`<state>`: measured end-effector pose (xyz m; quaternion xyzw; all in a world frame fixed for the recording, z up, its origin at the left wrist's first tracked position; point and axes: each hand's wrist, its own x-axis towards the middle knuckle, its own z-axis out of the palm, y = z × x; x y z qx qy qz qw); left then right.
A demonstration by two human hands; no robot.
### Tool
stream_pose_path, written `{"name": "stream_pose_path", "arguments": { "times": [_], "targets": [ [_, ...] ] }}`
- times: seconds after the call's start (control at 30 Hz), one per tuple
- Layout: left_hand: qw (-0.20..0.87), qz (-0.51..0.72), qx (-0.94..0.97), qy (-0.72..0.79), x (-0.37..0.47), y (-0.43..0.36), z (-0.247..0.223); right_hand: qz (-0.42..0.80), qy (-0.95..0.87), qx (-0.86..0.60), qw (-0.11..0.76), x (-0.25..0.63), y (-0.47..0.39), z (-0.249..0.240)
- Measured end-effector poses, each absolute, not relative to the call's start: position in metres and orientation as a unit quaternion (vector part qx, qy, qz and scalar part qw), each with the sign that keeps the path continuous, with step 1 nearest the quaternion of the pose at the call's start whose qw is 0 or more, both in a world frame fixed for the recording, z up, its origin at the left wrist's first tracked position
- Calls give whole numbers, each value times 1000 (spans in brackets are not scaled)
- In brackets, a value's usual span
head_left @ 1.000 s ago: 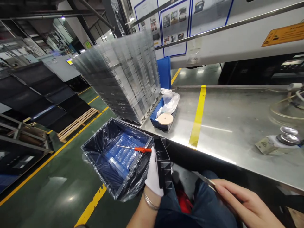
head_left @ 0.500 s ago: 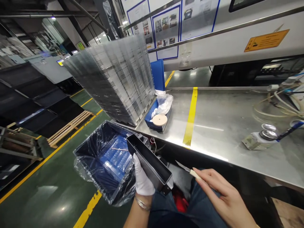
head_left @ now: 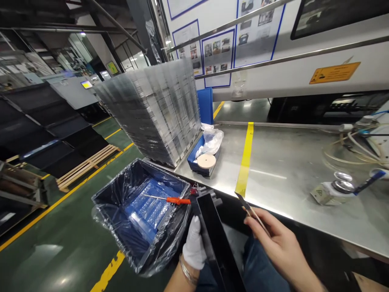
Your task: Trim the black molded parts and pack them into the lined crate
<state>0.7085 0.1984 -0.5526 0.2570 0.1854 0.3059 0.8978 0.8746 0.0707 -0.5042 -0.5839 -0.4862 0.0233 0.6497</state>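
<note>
At lower left, a screwdriver (head_left: 178,200) partly blocks our view into the lined bin (head_left: 114,202). Our left hand (head_left: 194,245) grips the black case (head_left: 217,235); our right hand (head_left: 275,239) pinches a knife (head_left: 257,219), blade angled up-left.

We see our white glove (head_left: 194,248) against a black box (head_left: 220,243), our orange-handled screwdriver (head_left: 178,200) and our cream-handled knife (head_left: 257,219). Near the silver-grey table's (head_left: 282,190) near left corner, our tray (head_left: 192,160) is blue, its disc (head_left: 206,161) beige; one yellow stripe (head_left: 245,160) crosses the metal.
</note>
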Motion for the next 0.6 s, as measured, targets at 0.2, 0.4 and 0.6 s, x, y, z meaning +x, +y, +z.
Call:
{"name": "stream_pose_path", "arguments": {
  "times": [0.2,0.4,0.6],
  "targets": [
    [929,170,284,165,732,177,-529,-5,-523,-552,649,864,98,-487],
    [945,121,261,157,735,175,-490,9,-590,-544,597,865,93,-473],
    [903,180,344,185,722,177,-479,13,-696,-540,473,902,72,-449]
  ]
}}
